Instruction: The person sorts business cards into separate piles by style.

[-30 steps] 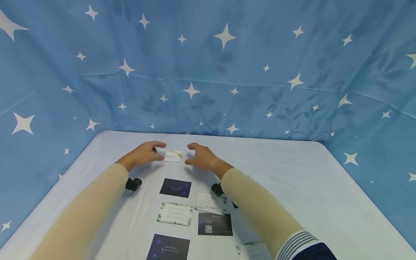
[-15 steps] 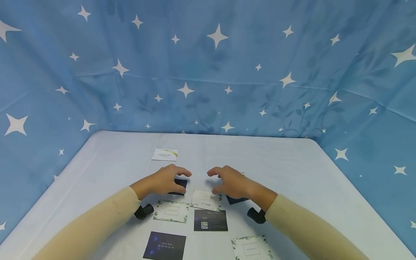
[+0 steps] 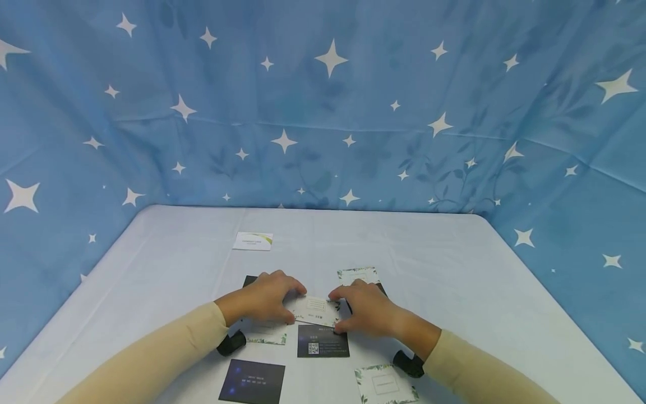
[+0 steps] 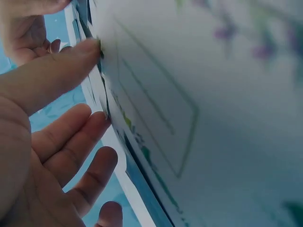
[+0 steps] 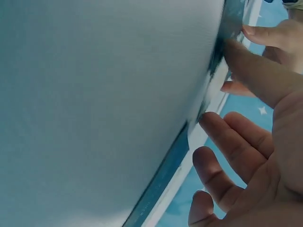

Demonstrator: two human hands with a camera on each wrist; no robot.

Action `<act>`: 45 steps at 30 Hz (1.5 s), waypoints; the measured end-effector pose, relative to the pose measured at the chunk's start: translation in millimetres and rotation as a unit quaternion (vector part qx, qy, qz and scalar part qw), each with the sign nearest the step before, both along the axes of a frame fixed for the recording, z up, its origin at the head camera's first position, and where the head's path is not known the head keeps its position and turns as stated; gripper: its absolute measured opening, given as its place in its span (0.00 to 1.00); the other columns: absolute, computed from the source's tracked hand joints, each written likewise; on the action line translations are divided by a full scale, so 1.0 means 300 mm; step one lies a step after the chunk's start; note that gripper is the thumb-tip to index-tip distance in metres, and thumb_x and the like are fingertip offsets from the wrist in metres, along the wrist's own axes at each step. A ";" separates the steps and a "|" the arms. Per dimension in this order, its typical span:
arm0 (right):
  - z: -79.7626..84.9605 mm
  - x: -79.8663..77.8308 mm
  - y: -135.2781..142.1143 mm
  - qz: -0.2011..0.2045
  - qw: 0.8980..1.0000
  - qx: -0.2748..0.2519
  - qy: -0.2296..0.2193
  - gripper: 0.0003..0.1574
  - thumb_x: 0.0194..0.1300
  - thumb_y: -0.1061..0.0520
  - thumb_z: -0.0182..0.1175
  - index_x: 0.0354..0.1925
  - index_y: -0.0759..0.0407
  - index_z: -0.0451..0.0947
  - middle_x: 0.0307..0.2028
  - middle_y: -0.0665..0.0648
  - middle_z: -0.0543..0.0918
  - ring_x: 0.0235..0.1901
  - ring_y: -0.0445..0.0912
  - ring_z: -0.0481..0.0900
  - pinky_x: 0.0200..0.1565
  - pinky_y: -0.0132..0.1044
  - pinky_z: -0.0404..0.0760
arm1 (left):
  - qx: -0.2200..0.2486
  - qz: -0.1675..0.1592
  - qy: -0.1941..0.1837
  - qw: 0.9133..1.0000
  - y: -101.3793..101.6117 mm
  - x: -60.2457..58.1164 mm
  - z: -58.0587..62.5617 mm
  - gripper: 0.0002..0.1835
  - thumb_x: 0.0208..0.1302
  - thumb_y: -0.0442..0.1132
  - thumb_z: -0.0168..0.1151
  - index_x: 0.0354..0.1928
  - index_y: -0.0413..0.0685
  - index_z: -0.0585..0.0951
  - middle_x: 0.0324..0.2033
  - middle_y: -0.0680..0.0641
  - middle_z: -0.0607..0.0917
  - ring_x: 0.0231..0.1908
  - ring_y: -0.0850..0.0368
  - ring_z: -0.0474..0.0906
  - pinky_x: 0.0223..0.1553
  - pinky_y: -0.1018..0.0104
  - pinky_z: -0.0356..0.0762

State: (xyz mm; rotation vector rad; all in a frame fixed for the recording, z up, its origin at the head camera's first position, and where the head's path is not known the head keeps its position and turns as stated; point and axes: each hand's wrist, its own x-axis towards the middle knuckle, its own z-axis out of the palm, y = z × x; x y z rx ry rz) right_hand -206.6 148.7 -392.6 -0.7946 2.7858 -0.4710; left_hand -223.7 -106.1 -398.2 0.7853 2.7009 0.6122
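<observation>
A white business card (image 3: 315, 311) with a leafy border lies mid-table, its near edge overlapping a dark card with a QR code (image 3: 330, 349). At its left end my left hand (image 3: 267, 297) holds it, thumb at the near edge and fingertips at the far edge. My right hand (image 3: 372, 310) holds the right end in the same way. In the left wrist view, the left thumb (image 4: 87, 49) meets the edge of the cards. Partly hidden under the left hand are a dark card (image 3: 249, 280) and a leafy white card (image 3: 270, 335).
A white card with a green-yellow curve (image 3: 252, 241) lies far off on the white table (image 3: 429, 252). Another leafy card (image 3: 359, 275) sits behind the right hand. Nearer are a dark blue card (image 3: 252, 381) and a leafy card (image 3: 386, 384). A blue starry curtain (image 3: 313, 112) hangs behind.
Both hands have come back from around the far white card, which stays at the back. They have closed in from either side onto the leafy card mid-table.
</observation>
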 end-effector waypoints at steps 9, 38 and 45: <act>-0.011 -0.005 -0.001 -0.002 1.000 -0.021 0.002 0.35 0.57 0.47 0.74 0.60 0.54 0.78 0.50 0.52 0.81 0.45 0.48 0.72 0.48 0.49 0.71 | 0.008 0.005 0.012 1.000 0.004 0.016 0.012 0.26 0.53 0.43 0.78 0.56 0.53 0.82 0.51 0.51 0.79 0.49 0.53 0.69 0.54 0.48 0.64; 0.008 -0.420 -0.175 -0.053 0.997 -0.065 -0.002 0.36 0.67 0.52 0.66 0.70 0.57 0.70 0.63 0.56 0.77 0.63 0.54 0.71 0.63 0.49 0.68 | 0.012 0.148 0.020 0.989 -0.119 -0.331 0.048 0.27 0.64 0.41 0.69 0.66 0.52 0.77 0.61 0.45 0.78 0.65 0.43 0.63 0.55 0.39 0.50; -0.021 -0.460 -0.218 -0.084 0.994 -0.065 -0.032 0.36 0.67 0.54 0.64 0.71 0.56 0.69 0.66 0.55 0.74 0.68 0.53 0.66 0.68 0.49 0.61 | 0.002 0.166 0.017 0.986 -0.119 -0.382 0.004 0.27 0.64 0.39 0.68 0.66 0.51 0.77 0.62 0.45 0.78 0.66 0.43 0.62 0.57 0.39 0.48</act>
